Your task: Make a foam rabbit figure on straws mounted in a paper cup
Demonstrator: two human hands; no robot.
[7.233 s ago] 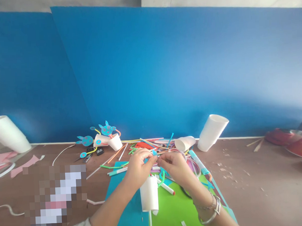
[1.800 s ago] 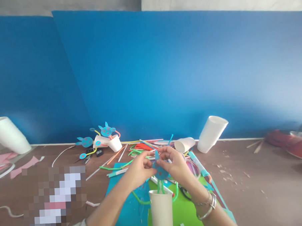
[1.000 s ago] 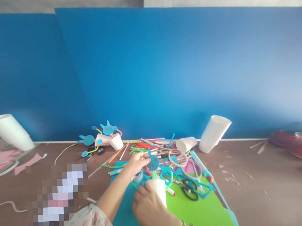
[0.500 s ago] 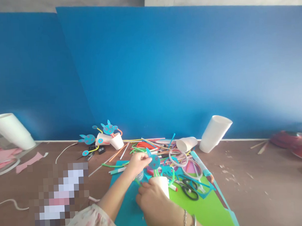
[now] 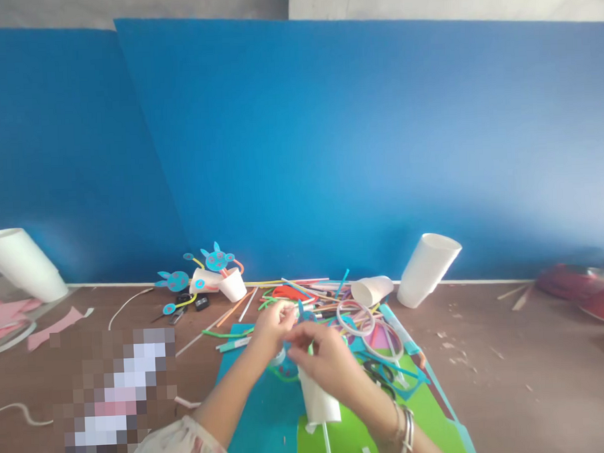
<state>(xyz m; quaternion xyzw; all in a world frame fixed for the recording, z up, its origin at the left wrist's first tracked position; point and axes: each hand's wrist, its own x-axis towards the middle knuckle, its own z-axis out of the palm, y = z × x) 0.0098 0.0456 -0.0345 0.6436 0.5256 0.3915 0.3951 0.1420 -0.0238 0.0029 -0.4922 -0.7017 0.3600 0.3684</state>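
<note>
My left hand [image 5: 275, 328] is closed, its fingertips pinching the left edge of a blue paper rabbit head [image 5: 306, 315]. Most of that head is hidden behind my fingers. Below it, a white paper cup [image 5: 320, 400] stands slightly tilted, with a pale straw [image 5: 328, 446] running out under its base. In front of the head and the cup's upper part is my right hand [image 5: 325, 356]. Its fingers are curved, the thumb apart from the forefinger, tips close to my left fingers. A round blue paper piece [image 5: 287, 369] on a green stem shows left of the cup.
Blue and green paper sheets [image 5: 260, 415] lie underneath. Behind are loose straws, tape rings [image 5: 356, 317] and black-handled scissors [image 5: 381, 376]. Finished-looking rabbit cups [image 5: 232, 285] stand back left. A tilted stack of white cups [image 5: 428, 269] is at right, against the blue panel [image 5: 329, 152].
My right hand has left the cup's side and risen to the rabbit head beside my left fingers. The cup now shows more fully, with the straw below it.
</note>
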